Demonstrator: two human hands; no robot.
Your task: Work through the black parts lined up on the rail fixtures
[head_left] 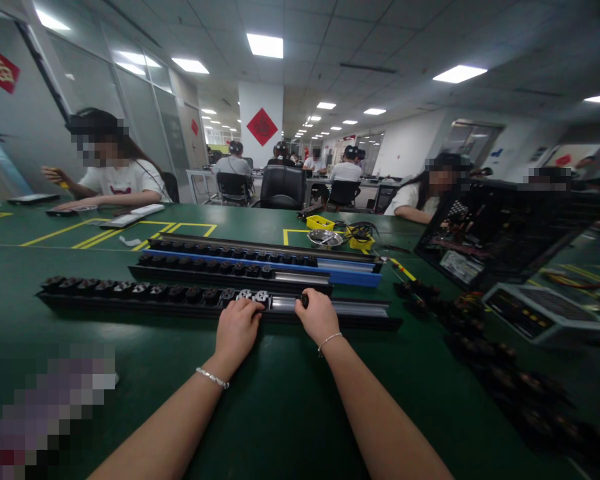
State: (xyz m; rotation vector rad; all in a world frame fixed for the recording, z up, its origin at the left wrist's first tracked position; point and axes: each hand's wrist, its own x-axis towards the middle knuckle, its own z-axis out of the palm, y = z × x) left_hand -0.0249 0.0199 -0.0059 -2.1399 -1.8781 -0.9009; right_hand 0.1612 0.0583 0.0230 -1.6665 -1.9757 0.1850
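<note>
- The front rail (180, 310) is being supported by the green table (150, 360), and a row of dark modules (167, 292) is being carried in it from its left end to past its middle.
- Beside the row's right end, the near edge of the front rail is being touched by the left hand (239, 323); its fingers are being held bent at the white-faced modules (263, 297), but whether one is being gripped cannot be told.
- A small black piece (305, 301) is being grasped between the thumb and bent fingers of the right hand (321, 316), at the front rail's bare metallic strip (363, 309), apart from the row.
- Behind the front rail, more dark modules are being borne by a shorter black rail (300, 276) and a blue rail (355, 275).
- To the right of the front rail, a metal box (535, 317) is being overhung by an open computer case (495, 227).
</note>
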